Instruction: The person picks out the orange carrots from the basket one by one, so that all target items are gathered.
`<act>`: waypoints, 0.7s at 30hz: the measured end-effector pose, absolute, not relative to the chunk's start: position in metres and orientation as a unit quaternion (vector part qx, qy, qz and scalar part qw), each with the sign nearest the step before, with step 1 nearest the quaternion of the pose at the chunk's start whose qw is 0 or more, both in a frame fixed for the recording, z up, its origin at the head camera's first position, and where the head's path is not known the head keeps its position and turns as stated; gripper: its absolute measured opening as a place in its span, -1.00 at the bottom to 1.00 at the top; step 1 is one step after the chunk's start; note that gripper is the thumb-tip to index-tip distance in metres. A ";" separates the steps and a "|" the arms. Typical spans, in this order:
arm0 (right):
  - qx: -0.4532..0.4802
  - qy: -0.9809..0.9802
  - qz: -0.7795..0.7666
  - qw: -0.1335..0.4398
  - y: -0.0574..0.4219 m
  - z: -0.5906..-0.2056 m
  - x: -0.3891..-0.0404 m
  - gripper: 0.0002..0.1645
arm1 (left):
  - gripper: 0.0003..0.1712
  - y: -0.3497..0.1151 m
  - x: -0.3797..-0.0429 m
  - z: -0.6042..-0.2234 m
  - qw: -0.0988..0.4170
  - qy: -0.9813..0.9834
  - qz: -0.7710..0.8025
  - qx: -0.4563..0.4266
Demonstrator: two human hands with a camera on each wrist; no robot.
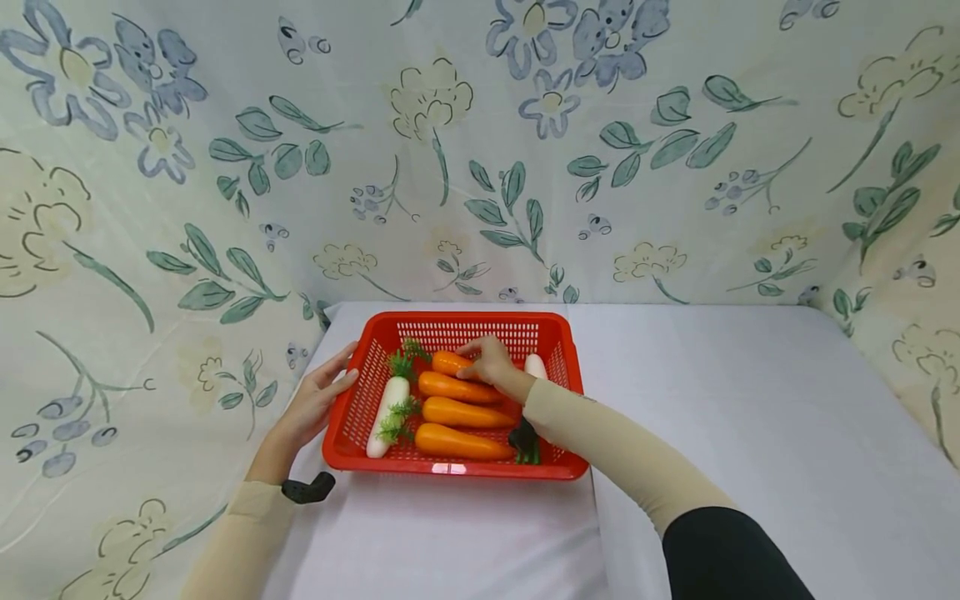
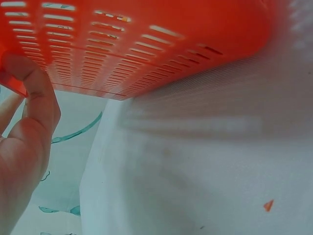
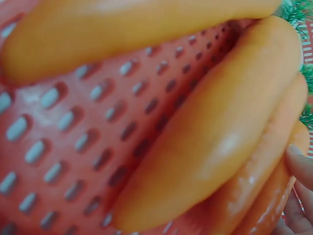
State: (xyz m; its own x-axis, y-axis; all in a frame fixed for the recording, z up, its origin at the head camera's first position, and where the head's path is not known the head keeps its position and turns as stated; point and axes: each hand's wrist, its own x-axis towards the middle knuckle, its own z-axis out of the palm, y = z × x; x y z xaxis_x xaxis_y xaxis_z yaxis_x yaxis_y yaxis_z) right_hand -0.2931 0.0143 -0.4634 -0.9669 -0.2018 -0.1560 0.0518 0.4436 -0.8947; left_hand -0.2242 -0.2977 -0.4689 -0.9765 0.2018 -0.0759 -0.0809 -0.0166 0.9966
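Working left to right: left hand [image 1: 311, 408] at the left side of the red basket [image 1: 390, 465], fingertips touching the rim's outer edge; gripping or merely steadying, cannot tell. Just inside, a white radish [image 1: 392, 404] with feathery greens [image 1: 397, 425] at its top and beside it. Mid-basket, four carrots [image 1: 457, 412] side by side, thick ends left; the farthest carrot [image 1: 446, 362] is held narrowly between thumb and fingers of the right hand [image 1: 497, 365], near its thick end. Carrots look glossy, moulded (imitation, at a guess), so probably light, stiff, slightly slippery, hard to bruise; best hold, around the thick body, not the taper. Right side: second radish [image 1: 536, 365], partly hidden, and a dark green clump [image 1: 525, 442] toward the front. Writing: none readable; pale patch [image 1: 450, 468] on the near rim, sticker or glare unclear
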 end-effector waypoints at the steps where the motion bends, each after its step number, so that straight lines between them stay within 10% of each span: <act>1: -0.047 0.840 -0.526 0.123 0.014 -0.462 -0.293 -0.57 | -0.30 -0.298 -0.224 -0.469 0.100 0.693 0.712 0.045; 21: -0.106 0.805 -0.558 0.169 0.045 -0.391 -0.291 -0.54 | -0.29 -0.299 -0.224 -0.470 0.100 0.691 0.715 0.046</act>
